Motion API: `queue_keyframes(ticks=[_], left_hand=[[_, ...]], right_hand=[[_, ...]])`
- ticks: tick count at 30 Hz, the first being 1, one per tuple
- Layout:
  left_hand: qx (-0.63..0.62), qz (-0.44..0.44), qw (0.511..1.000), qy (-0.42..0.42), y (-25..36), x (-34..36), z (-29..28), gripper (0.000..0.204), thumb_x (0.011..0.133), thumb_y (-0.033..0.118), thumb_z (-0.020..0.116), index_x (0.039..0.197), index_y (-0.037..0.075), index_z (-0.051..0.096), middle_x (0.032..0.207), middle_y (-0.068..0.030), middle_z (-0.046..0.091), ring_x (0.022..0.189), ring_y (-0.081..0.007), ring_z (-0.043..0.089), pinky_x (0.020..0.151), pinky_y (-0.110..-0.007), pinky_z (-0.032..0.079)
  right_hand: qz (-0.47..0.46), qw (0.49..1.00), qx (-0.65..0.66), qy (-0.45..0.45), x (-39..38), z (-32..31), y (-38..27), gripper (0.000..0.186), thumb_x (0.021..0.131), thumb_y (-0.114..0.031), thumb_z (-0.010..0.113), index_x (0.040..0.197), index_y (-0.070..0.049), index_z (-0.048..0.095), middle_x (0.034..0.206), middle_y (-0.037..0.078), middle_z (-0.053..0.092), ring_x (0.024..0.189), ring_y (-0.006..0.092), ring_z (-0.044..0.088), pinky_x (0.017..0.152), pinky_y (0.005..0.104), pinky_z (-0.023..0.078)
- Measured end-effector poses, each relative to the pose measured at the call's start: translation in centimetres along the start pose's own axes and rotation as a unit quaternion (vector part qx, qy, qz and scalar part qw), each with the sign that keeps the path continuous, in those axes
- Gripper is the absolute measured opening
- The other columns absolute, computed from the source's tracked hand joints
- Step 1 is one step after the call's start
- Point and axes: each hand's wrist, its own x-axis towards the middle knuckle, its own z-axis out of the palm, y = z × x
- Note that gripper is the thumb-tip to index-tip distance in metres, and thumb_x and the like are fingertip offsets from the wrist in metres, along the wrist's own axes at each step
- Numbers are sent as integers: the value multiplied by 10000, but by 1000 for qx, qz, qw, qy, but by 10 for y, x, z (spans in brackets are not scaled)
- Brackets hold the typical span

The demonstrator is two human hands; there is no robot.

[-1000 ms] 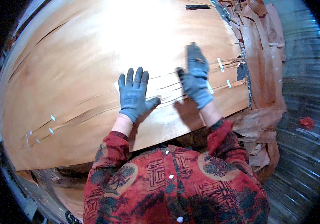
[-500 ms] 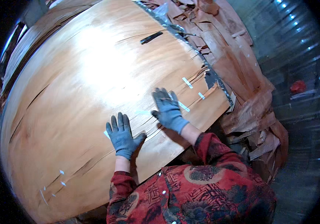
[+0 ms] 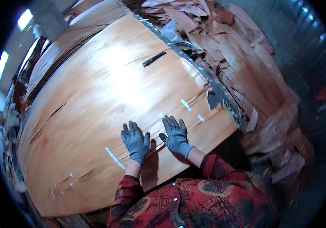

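We see a broad tan wood sheet (image 3: 83, 129) before us, brown scraps (image 3: 242, 72) heaped along its right. Our gloved left hand (image 3: 135, 143) and right hand (image 3: 176, 138), loosely spread, are palm down over the sheet's near side. Farther off lies a dark bar (image 3: 154, 59); 2 white strips (image 3: 185, 105) sit beyond our right hand.

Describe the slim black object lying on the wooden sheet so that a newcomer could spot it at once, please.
Find the large tan wooden sheet filling mid-view. Near its upper right edge lies the slim black object, slanting up to the right. Its dark colour sets it apart from the white strips nearer the person.
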Motion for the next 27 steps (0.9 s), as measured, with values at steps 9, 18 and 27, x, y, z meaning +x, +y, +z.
queue_keyframes(ticks=[9,18,27], left_hand=[[46,-103,994,-12,56,18,5,698,813,346,554,1322,-87,356,1397,-279,322,1326,-398,268,1085,-561,124],[-6,-122,992,-15,58,18,0,676,793,362,598,1294,-54,417,1391,-259,340,1307,-403,304,1075,-550,166],[-53,-126,991,12,55,14,-1,669,798,364,597,1296,-47,421,1407,-236,334,1302,-389,322,1074,-544,180]], right_hand=[[-121,965,213,97,164,-46,92,482,805,-50,545,1280,-22,470,1214,190,550,1097,329,539,966,379,414],[-159,980,-90,74,347,25,124,473,823,-24,440,1289,-97,480,1256,123,535,1205,306,458,1012,452,342],[-202,950,-232,-51,392,2,108,177,751,-142,619,921,-99,597,948,125,607,914,319,589,795,430,440]])
